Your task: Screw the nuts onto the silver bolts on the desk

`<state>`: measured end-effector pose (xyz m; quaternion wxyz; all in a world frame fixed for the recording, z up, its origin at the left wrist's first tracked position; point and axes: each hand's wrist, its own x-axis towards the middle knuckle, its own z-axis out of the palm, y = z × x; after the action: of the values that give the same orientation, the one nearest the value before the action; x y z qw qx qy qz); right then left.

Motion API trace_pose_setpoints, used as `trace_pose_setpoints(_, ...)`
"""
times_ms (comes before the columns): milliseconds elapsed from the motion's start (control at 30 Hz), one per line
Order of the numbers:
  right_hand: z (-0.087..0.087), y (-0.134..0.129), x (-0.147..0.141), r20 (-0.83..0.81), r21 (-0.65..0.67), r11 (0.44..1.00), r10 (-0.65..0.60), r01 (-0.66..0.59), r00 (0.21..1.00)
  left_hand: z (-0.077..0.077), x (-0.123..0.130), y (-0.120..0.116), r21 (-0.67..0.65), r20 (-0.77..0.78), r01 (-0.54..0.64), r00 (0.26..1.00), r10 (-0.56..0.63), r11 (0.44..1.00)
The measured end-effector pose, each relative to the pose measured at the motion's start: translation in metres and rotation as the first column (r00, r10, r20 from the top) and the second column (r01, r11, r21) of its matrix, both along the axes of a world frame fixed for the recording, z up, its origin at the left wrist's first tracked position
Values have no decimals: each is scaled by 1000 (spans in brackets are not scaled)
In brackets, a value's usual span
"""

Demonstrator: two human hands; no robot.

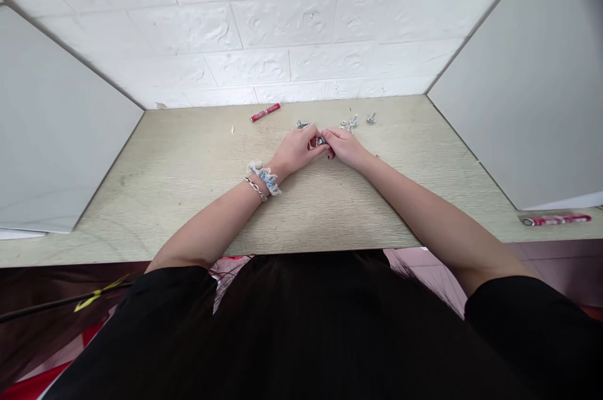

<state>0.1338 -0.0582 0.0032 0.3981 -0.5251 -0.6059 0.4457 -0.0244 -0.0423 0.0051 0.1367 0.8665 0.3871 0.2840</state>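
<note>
My left hand and my right hand meet above the wooden tabletop. Between their fingertips is a small metal bolt, which both hands pinch; fingers cover part of it. Just behind my left hand lie a few silvery bolts, partly hidden by it. Close behind my right hand are more bolts and what looks like a nut. A single bolt lies apart, farther right. A scrunchie and a chain bracelet circle my left wrist.
A red marker-like tube lies near the white brick wall. Another red tube is at the front right edge of the tabletop. Grey panels stand at the left and the right.
</note>
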Motion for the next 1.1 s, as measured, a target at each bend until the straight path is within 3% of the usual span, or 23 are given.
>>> trace_pose_setpoints(433,-7,4,2,25,8,1000,-1,1,1000,-2,0,2,57,-18,31,999,-30,998)
trace_pose_setpoints(833,5,2,2,-283,-76,997,-49,28,958,-4,-1,3,55,19,72,997,-73,996)
trace_pose_setpoints(1100,-7,6,1,-215,5,998,-62,64,975,-3,-2,0,80,41,123,991,-127,989)
